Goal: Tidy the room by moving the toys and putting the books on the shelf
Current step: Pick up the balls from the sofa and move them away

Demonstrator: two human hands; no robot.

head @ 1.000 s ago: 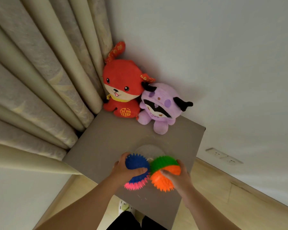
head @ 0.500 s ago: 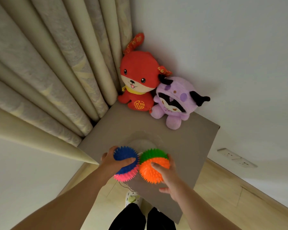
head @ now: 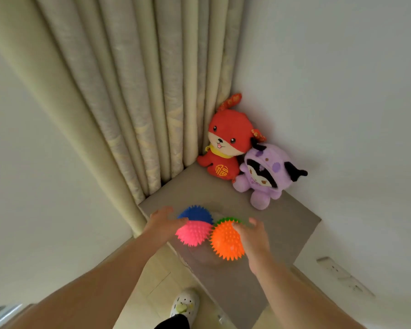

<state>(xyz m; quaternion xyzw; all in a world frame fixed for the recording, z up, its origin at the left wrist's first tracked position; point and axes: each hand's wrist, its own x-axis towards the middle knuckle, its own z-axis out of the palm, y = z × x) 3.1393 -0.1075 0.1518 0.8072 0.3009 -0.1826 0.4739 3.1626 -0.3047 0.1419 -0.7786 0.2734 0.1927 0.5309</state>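
A blue-and-pink spiky ball (head: 195,227) and a green-and-orange spiky ball (head: 226,241) sit side by side at the near end of the grey table top (head: 282,224), on what looks like a faint clear dish (head: 201,258). My left hand (head: 163,224) lies against the left side of the blue-and-pink ball, thumb on it and fingers loose. At the right side of the orange ball my right hand (head: 253,237) touches it, with its fingers lifted off. A red plush dog (head: 226,143) and a purple plush (head: 262,175) sit in the far corner.
Pleated beige curtains (head: 138,103) hang left of the table, and white wall closes it in on the right. Wall sockets (head: 342,275) sit low on the right. Wooden floor and my white shoe (head: 185,303) show below.
The view has swung left and tilted, so the table sits more to the right. Both hands have loosened from a firm grip on the balls, which now show their pink and orange halves.
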